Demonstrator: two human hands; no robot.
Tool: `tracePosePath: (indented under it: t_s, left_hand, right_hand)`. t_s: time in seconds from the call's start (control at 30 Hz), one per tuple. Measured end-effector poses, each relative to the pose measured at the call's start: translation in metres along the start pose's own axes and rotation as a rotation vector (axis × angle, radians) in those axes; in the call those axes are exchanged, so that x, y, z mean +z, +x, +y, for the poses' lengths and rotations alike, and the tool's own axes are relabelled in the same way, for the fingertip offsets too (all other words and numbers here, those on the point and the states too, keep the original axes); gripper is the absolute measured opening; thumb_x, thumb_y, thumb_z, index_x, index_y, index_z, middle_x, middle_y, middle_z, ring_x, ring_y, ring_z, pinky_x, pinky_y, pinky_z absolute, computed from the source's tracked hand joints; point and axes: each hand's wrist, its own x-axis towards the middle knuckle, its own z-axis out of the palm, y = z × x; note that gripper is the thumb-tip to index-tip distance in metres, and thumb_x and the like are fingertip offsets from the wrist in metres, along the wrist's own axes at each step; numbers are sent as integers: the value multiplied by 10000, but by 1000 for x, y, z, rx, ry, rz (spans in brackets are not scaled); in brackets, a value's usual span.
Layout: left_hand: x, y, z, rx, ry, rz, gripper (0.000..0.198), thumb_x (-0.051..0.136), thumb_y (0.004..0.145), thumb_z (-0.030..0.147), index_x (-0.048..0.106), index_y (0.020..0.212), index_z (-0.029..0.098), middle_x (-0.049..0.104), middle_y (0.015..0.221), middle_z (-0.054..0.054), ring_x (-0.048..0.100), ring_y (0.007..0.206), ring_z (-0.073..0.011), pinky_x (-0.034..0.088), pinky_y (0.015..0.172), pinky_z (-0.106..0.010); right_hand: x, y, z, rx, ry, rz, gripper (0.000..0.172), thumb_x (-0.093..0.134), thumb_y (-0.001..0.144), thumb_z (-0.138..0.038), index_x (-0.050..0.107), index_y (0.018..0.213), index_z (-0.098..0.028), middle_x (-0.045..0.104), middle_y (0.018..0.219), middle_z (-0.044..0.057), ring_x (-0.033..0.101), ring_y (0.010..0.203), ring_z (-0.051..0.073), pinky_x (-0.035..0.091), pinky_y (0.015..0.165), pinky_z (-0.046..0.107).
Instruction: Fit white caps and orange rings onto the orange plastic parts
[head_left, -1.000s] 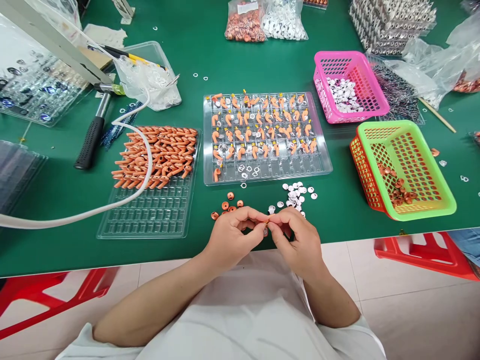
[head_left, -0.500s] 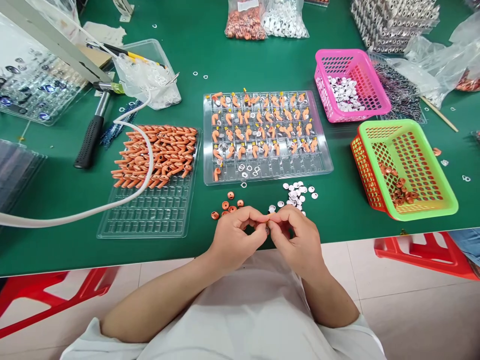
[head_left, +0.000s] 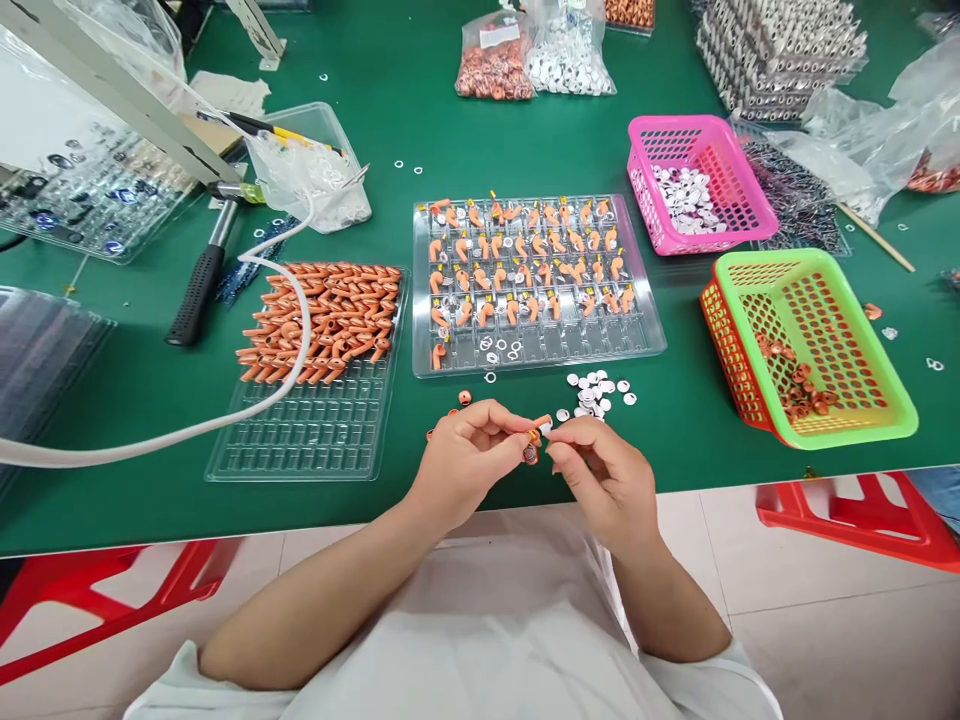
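Note:
My left hand [head_left: 469, 462] pinches a small orange curved plastic part [head_left: 542, 422] with a yellow bit on it. A dark, round piece [head_left: 530, 454] shows just below the fingertips. My right hand [head_left: 609, 478] is close beside it, thumb and forefinger bent nearly together at the part's right side; whatever lies between them is too small to make out. Loose white discs [head_left: 592, 396] lie on the table beyond my right hand. Orange round caps [head_left: 464, 397] sit behind my left hand, which partly hides them. Farther back, a clear tray [head_left: 536, 362] bears rows of similar orange curved parts and white rings.
On the left are a second tray [head_left: 292, 450] piled with orange pieces, a white cable [head_left: 306, 330] and a hammer [head_left: 199, 290]. A pink basket [head_left: 705, 243] of white discs and a green basket [head_left: 855, 432] with copper-coloured caps stand at right. Red stools [head_left: 862, 520] are below the table edge.
My hands have drawn slightly apart. The orange part now shows beyond my left fingertips, and my right fingers have shifted right. The whole view has moved a little.

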Motion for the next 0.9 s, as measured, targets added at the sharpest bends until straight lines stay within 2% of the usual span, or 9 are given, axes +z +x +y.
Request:
tracePosePath:
  t_s: [0.07,0.13,0.2,0.3,0.53,0.63,0.73,0.8,0.9]
  left_hand:
    - [0,0,0,23,-7,33,51,690,720,125,683,702,173,690,614,18,649,588,-115,579,671,-264]
    - [1,-1,-3,68,-7,47,50,698,720,127,691,718,177,704,659,7,665,623,-127,582,691,-278]
    - [1,-2,-8,126,6,46,52,700,725,132,698,736,182,707,703,-4,672,665,-142,579,704,-296]
    - [3,-4,-15,220,48,59,58,689,742,139,711,749,192,679,729,-12,641,673,-146,568,670,-306]
    - [2,-6,-21,420,157,60,132,665,772,100,726,790,217,686,735,-21,646,717,-160,568,678,-311]
    - [1,-7,-23,469,206,60,151,661,775,92,726,799,225,708,737,-27,657,739,-170,569,691,-309]
    - [0,-7,-26,499,242,67,150,662,777,96,729,813,226,724,773,-38,666,748,-175,572,703,-315]
    - [0,-6,-29,519,259,77,152,663,780,96,729,823,226,729,793,-42,668,761,-177,573,711,-318]
    - [1,-5,-32,531,265,94,143,663,787,97,723,826,222,721,786,-40,663,761,-177,575,728,-331]
  right_hand:
    - [-1,-4,4,182,168,4,102,587,961,-284,681,959,-243,677,785,2,613,627,116,488,535,231]
    - [1,-7,9,295,345,-28,167,583,963,-349,704,969,-235,697,808,20,637,631,123,501,516,228]
    - [4,-7,13,347,506,-79,203,603,948,-382,723,1013,-231,712,846,39,660,656,134,520,519,232]
    - [9,-5,14,410,678,-141,217,658,910,-382,737,1032,-222,710,794,37,673,660,142,522,505,223]
    - [15,4,9,590,892,-171,206,770,793,-361,730,874,-176,660,708,7,606,562,101,478,443,183]
    - [16,5,8,621,915,-206,224,783,771,-363,694,847,-172,650,721,3,590,552,94,474,437,183]
    - [16,3,7,618,838,-175,275,792,746,-398,657,819,-169,615,660,-13,559,506,95,471,415,195]
    - [18,0,6,561,709,-100,280,779,757,-409,651,832,-171,601,635,-20,553,496,100,488,418,208]
    - [23,-6,3,402,421,70,200,723,816,-354,652,896,-184,646,722,-2,588,550,110,532,470,229]
